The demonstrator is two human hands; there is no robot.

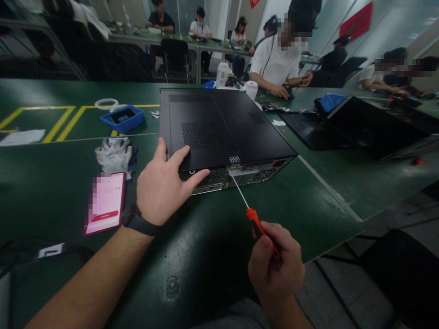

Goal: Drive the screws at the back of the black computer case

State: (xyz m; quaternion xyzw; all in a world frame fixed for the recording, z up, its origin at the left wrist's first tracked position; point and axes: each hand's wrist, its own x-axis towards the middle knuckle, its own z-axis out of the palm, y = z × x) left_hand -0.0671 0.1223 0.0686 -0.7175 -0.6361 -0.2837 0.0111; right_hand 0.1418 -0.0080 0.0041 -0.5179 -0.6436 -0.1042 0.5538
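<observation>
A black desktop computer case lies flat on the green table, its rear panel facing me. My left hand rests on the case's near left corner, fingers spread over the top edge, a dark watch on the wrist. My right hand is closed around the red-orange handle of a long thin screwdriver. The screwdriver's tip touches the rear panel near the top edge, about the middle.
A pink phone and white work gloves lie left of my hand. A blue parts tray sits further back. Another opened black case lies to the right. Several people sit at tables behind; one in white works close by.
</observation>
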